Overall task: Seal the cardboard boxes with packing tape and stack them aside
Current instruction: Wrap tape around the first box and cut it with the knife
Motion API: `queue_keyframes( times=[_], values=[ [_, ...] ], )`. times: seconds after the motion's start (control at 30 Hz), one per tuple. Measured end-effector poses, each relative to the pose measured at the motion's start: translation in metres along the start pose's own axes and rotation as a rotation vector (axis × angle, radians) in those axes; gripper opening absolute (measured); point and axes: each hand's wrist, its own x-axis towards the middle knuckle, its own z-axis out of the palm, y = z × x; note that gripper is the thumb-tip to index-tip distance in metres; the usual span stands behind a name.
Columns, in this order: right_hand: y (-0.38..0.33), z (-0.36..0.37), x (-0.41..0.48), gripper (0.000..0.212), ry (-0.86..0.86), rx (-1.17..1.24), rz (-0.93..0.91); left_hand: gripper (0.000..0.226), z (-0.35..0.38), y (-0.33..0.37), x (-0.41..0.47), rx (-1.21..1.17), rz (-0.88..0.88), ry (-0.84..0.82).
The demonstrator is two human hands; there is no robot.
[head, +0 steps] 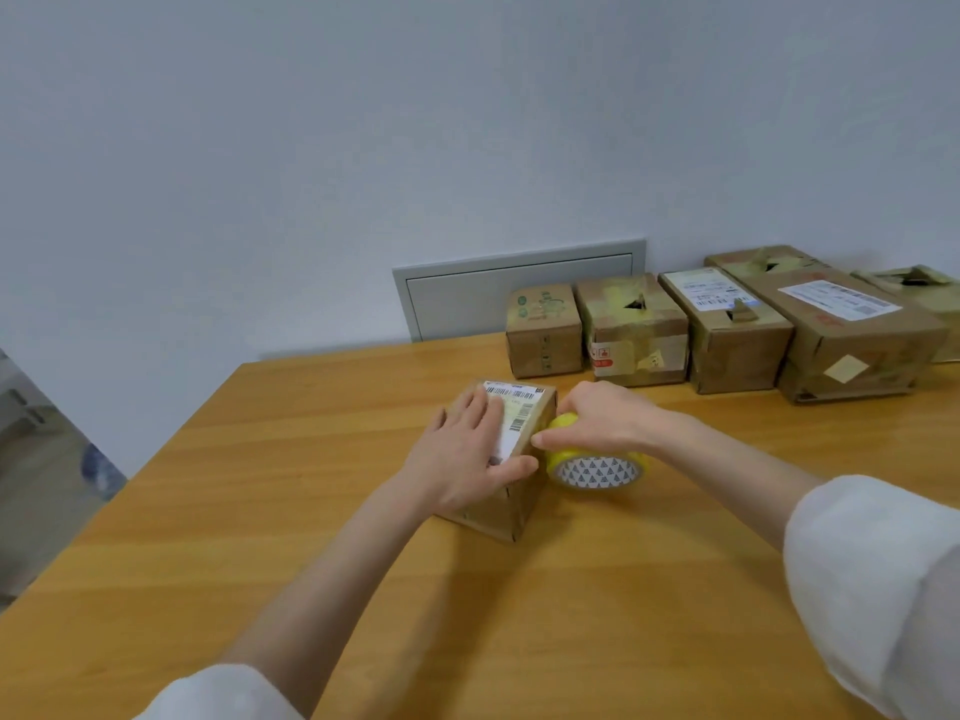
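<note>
Head view — left hand rests flat, fingers straight, on the small labelled box. Right hand grips the yellow tape roll beside it.

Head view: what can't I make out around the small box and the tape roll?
Head view only:
Seam on small box: covered by left hand and label.
Free end of tape roll: hidden under right hand's grip.
Print on label: blurred.
Frame edge cuts off rightmost back box.

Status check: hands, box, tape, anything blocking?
Left hand flat on small brown cardboard box with white label. Right hand grips yellow packing tape roll beside it. Taped brown boxes lined along wall, clear of work.
</note>
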Motion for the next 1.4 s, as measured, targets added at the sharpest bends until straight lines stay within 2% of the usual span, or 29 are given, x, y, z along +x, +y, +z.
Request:
queue_keyframes(
  times=[0.1,0.23,0.33,0.4,0.47,0.53,0.6,0.73,0.83,0.93,1.03,1.17,1.3,1.4],
  values=[
    [0.000,0.001,-0.001,0.036,0.018,-0.006,0.008,0.085,0.001,0.007,0.005,0.029,0.026,-0.042],
    [0.004,0.002,-0.001,0.045,0.035,-0.030,0.032,0.083,-0.004,0.008,0.006,-0.088,-0.085,-0.066],
    [0.014,-0.008,-0.009,0.088,-0.044,0.080,0.044,0.082,-0.011,0.015,0.007,-0.165,-0.243,-0.061],
    [0.029,-0.017,-0.020,0.099,-0.132,0.254,0.021,0.082,-0.014,0.019,0.006,-0.192,-0.294,-0.056],
    [0.043,-0.021,-0.033,0.091,-0.186,0.296,0.001,0.081,-0.015,0.021,0.005,-0.207,-0.310,-0.001],
    [0.049,-0.018,-0.041,0.066,-0.153,0.255,-0.021,0.078,-0.016,0.024,0.003,-0.277,-0.309,0.080],
    [0.042,-0.023,-0.043,0.052,-0.032,0.267,-0.076,0.074,-0.019,0.023,0.001,-0.492,-0.316,0.164],
    [0.016,-0.064,-0.039,0.045,0.242,0.592,-0.187,0.056,-0.030,0.018,-0.008,-1.109,-0.326,0.171],
    [-0.003,-0.077,-0.034,0.048,0.262,0.612,-0.247,0.039,-0.024,0.016,-0.017,-1.317,-0.371,0.136],
    [-0.011,-0.066,-0.029,0.054,0.218,0.546,-0.249,0.030,-0.012,0.007,-0.021,-1.379,-0.421,0.114],
    [-0.015,-0.061,-0.024,0.055,0.258,0.540,-0.258,0.030,-0.008,0.000,-0.021,-1.396,-0.420,0.105],
    [-0.013,-0.069,-0.025,0.052,0.226,0.409,-0.235,0.036,-0.005,-0.004,-0.019,-1.405,-0.414,0.082],
    [-0.001,-0.078,-0.033,0.029,0.124,0.408,-0.224,0.048,-0.008,-0.002,-0.013,-1.371,-0.380,0.054],
    [0.009,-0.080,-0.038,0.036,0.095,0.362,-0.206,0.056,-0.009,-0.004,-0.012,-1.359,-0.372,-0.004]
  ],
)
